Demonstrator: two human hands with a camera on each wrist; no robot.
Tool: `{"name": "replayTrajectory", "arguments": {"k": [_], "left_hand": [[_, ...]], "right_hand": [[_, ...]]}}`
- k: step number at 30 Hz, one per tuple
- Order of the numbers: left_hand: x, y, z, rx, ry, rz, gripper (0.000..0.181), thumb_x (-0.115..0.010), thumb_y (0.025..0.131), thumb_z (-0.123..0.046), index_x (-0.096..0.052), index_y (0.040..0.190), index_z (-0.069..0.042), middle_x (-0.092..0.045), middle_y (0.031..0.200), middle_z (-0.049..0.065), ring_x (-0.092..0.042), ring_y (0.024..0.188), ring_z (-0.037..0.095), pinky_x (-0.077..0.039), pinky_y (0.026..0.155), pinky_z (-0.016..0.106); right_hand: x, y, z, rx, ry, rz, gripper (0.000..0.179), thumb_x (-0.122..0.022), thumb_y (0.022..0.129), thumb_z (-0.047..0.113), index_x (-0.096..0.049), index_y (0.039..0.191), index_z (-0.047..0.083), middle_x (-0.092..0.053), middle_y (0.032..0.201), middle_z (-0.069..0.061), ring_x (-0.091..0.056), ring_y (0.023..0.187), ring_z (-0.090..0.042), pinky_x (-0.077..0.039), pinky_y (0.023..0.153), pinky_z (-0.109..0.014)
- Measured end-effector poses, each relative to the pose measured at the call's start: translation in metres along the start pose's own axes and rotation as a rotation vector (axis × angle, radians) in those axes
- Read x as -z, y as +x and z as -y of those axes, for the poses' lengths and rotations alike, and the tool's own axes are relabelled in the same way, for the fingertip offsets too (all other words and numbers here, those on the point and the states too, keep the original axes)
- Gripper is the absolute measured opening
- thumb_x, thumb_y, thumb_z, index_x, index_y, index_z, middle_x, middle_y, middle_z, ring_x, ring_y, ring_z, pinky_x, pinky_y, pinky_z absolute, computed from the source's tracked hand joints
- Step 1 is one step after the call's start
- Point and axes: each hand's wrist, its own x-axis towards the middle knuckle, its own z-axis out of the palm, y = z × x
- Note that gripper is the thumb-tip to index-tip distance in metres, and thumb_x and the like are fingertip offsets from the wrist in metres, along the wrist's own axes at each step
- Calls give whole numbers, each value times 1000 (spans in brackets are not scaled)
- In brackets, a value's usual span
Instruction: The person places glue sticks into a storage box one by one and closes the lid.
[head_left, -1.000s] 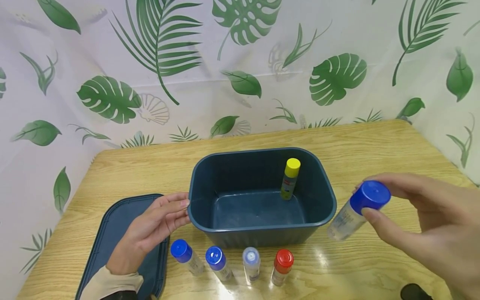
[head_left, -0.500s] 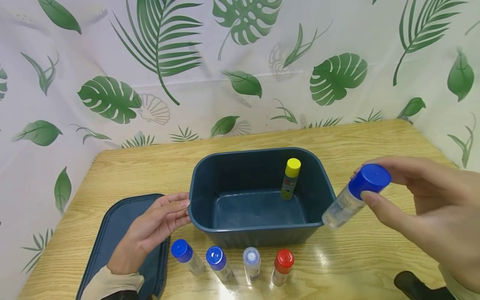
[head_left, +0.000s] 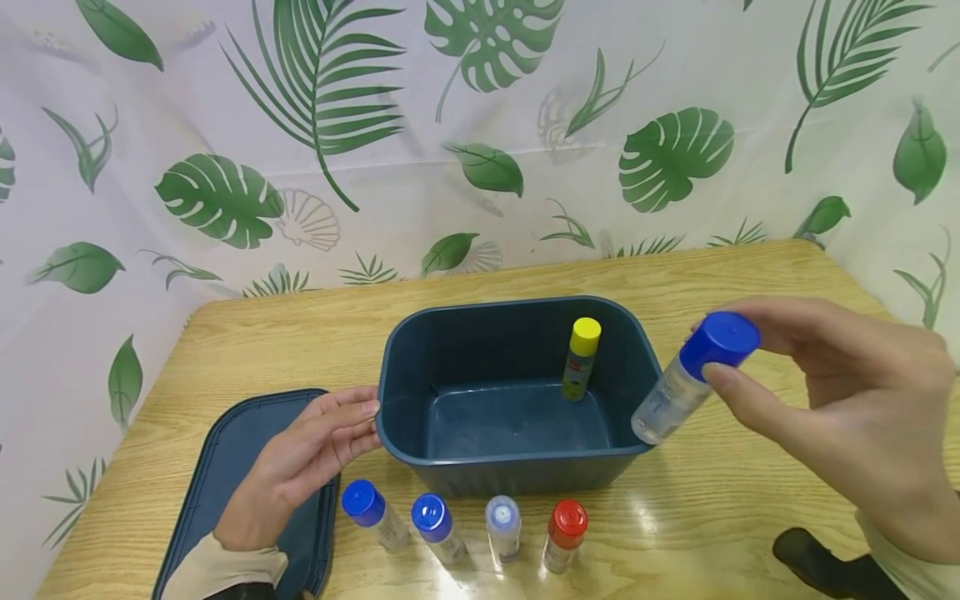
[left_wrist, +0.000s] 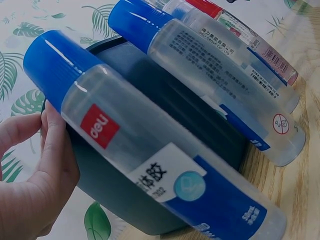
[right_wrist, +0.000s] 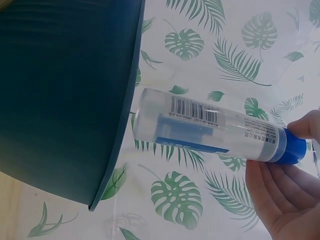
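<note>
On the table (head_left: 300, 333), the dark bin (head_left: 517, 477) stands unmoved; the left hand (head_left: 307, 450), fingers loosely extended, touches its left side. The right hand (head_left: 862, 400), higher and further left than a second ago, pinches the tilted blue-capped bottle (head_left: 670, 406), its base now overlapping the bin's right rim, contact unclear.

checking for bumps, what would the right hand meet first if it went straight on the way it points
Probably the dark teal rectangular plastic bin, at its right end, met by the clear blue-capped plastic bottle in the right hand; depth is unclear.
</note>
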Motion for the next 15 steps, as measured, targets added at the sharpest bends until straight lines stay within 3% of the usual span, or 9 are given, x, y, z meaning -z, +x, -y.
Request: {"name": "replayTrajectory", "arguments": {"k": [15], "left_hand": [[0, 0, 0, -1, -1, 6, 29, -39, 102, 2, -63, 118, 0, -68, 107, 8, -66, 97, 16, -52, 91, 27]], "right_hand": [[-13, 6, -17, 28, 75, 7, 41, -72, 63, -25, -55, 100, -30, -68, 89, -28, -69, 82, -25, -56, 79, -24]]}}
